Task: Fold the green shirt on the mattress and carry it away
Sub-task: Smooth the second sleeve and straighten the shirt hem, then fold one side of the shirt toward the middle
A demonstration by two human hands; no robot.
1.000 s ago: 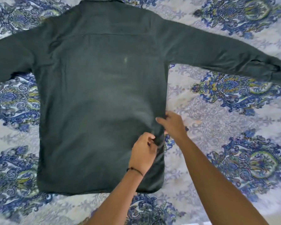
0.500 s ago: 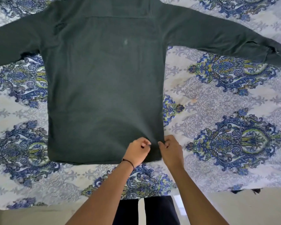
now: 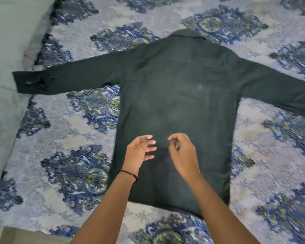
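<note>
From my seat I see the green shirt (image 3: pixel 180 106) lying flat and back-up on the mattress (image 3: pixel 69 129), directly under and ahead of both hands. The left hand (image 3: pixel 139 154) hovers over the lower back panel with its fingers spread and loosely bent, holding nothing. A black band (image 3: pixel 128 173) circles that wrist. The right hand (image 3: pixel 183 154) is just beside it, over the same panel. Its fingers are curled in and its thumb and forefinger tips sit close together. The blur stops me telling whether any cloth is caught between them.

The collar (image 3: pixel 188 35) lies far ahead of the hands, and the hem (image 3: pixel 165 203) is behind them, crossing beneath my forearms. One sleeve (image 3: pixel 69 80) stretches out well to the left of the left hand, its cuff (image 3: pixel 28 83) resting against grey bedding (image 3: pixel 7 50) at the mattress edge. The other sleeve (image 3: pixel 275 92) runs out to the right of the right hand and leaves my view.
</note>
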